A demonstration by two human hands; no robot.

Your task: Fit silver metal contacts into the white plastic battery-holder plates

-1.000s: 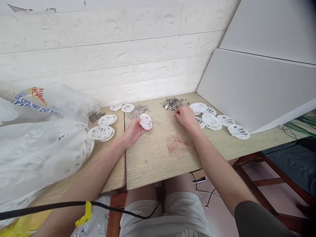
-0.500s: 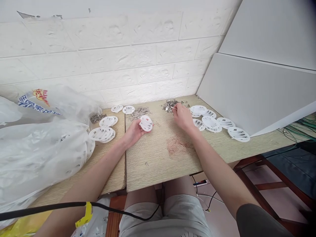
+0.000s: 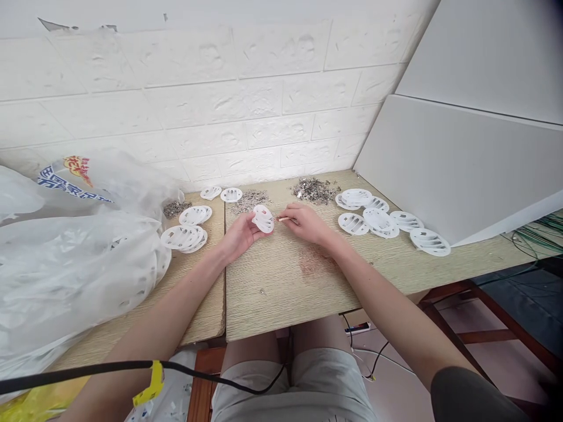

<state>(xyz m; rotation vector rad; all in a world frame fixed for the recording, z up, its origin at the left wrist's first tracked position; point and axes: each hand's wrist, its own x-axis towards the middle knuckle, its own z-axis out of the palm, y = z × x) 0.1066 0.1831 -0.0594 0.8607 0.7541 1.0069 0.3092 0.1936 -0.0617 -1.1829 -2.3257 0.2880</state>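
Observation:
My left hand point(image 3: 241, 234) grips a white slotted plastic disc point(image 3: 263, 218) just above the wooden table point(image 3: 281, 275). My right hand point(image 3: 303, 223) is closed in a pinch on a small metal piece point(image 3: 281, 219), whose tip points at the disc's right edge. Behind my right hand lies a heap of small metal pieces point(image 3: 315, 189). A second, flatter heap of metal pieces point(image 3: 248, 199) lies behind the disc.
Several white discs point(image 3: 382, 220) lie to the right, more discs point(image 3: 187, 231) to the left beside a large plastic bag point(image 3: 74, 252). A grey panel point(image 3: 453, 158) leans at the right. A black cable point(image 3: 88, 369) crosses my left forearm.
My right hand left the far metal heap with a small piece and moved left to the disc. The left hand kept hold of the disc, shifting only a little.

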